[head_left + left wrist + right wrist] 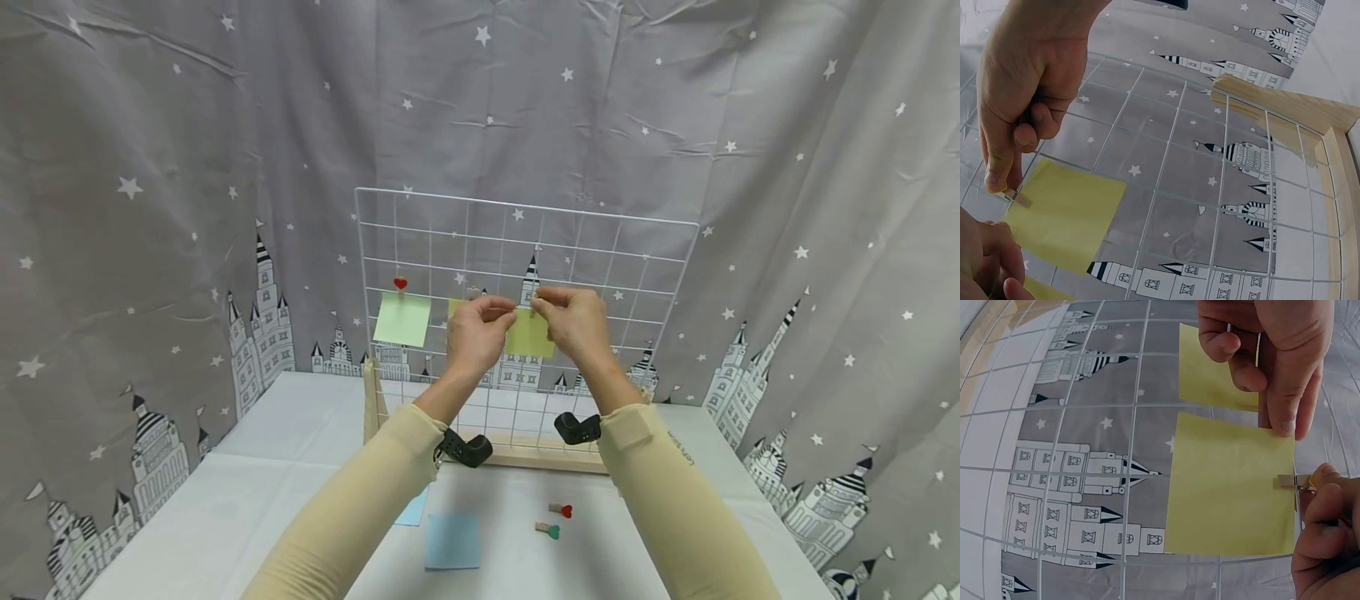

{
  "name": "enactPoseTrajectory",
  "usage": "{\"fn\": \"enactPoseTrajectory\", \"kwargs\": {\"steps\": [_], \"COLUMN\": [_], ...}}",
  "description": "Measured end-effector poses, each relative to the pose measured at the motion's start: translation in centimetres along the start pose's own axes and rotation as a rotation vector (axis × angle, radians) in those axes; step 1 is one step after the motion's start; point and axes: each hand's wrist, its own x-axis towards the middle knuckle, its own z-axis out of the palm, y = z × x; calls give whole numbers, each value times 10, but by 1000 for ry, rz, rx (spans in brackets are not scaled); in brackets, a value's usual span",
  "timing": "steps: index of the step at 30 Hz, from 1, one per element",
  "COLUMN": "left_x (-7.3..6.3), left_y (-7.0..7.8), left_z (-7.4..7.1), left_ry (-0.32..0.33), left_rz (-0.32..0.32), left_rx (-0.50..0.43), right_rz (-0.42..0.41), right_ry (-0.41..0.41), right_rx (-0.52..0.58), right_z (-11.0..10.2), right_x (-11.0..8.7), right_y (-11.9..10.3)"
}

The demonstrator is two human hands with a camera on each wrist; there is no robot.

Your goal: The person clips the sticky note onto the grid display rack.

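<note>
A yellow sticky note [529, 335] lies against a white wire grid panel [517, 421]. My left hand [478, 333] pinches the note's upper left corner between thumb and finger. At the note's top edge, my right hand [577, 327] pinches a small wooden clothespin [1286, 481], whose jaws are over the paper and a grid wire. Partly hidden behind my left hand is another yellow note [1216, 375]. Farther left, a pale green note [402, 320] hangs from a clothespin with a red heart [401, 283].
On the white table [255, 500] lie a blue sticky note pad [452, 542], a second blue note [412, 508] partly under my left sleeve, a red-heart clothespin [561, 509] and a green-heart clothespin [548, 529]. A wooden base [540, 458] supports the grid. Behind hangs a grey curtain [480, 108].
</note>
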Motion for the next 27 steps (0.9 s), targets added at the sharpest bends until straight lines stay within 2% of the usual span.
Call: {"fn": "enactPoseTrajectory", "kwargs": {"steps": [10, 18, 27], "left_x": [-2, -7, -9], "left_y": [1, 0, -4], "left_z": [-2, -3, -4], "left_ry": [-3, -37, -37], "left_rz": [-4, -18, -7], "left_rx": [-4, -99, -195], "right_rz": [-15, 2, -37], "right_ry": [-5, -10, -2], "right_rx": [4, 8, 17], "right_z": [0, 0, -1], "right_x": [-2, -3, -5], "right_y": [0, 1, 3]}}
